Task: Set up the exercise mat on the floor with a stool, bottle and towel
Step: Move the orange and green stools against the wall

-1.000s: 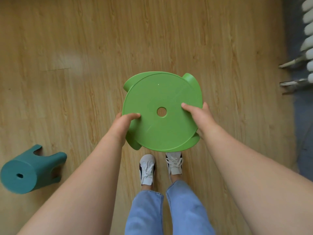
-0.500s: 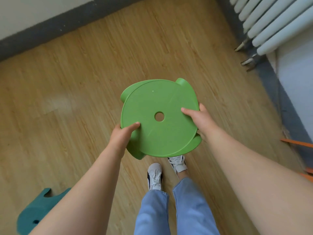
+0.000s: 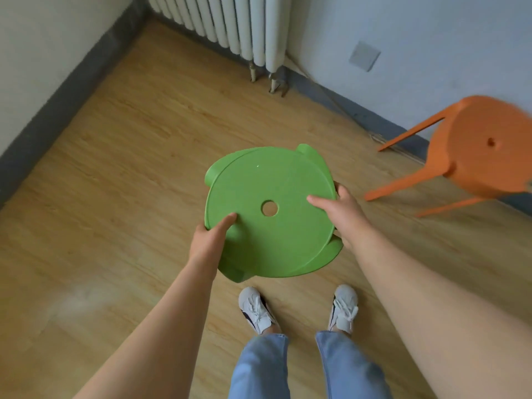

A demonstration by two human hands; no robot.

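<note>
Head view is looking down at a green stool [image 3: 270, 217] being held above the wooden floor [image 3: 129, 168], and everything else is placed here relative to that stool. Beyond it, bare planks are running up to a white radiator [image 3: 230, 24] standing against the far wall, with a dark skirting board [image 3: 57, 105] lining the wall off to the stool's left and meeting the radiator wall in a corner. To the stool's right an orange stool [image 3: 475, 151] is standing close to the skirting, its thin legs splaying toward the green stool but well apart from it. Open floor is lying to the left of the green stool and beyond it. Directly below and nearer the camera, 2 white shoes [image 3: 257, 309] are planted on the planks.

The green stool is showing its round seat top toward the camera, with 1 hole at the centre and curved leg parts peeking out at the rim. The left hand [image 3: 210, 240] is clamping the seat's left edge, thumb pressing on top. The right hand [image 3: 342, 214] is clasping the right edge likewise, thumb lying across the seat.
</note>
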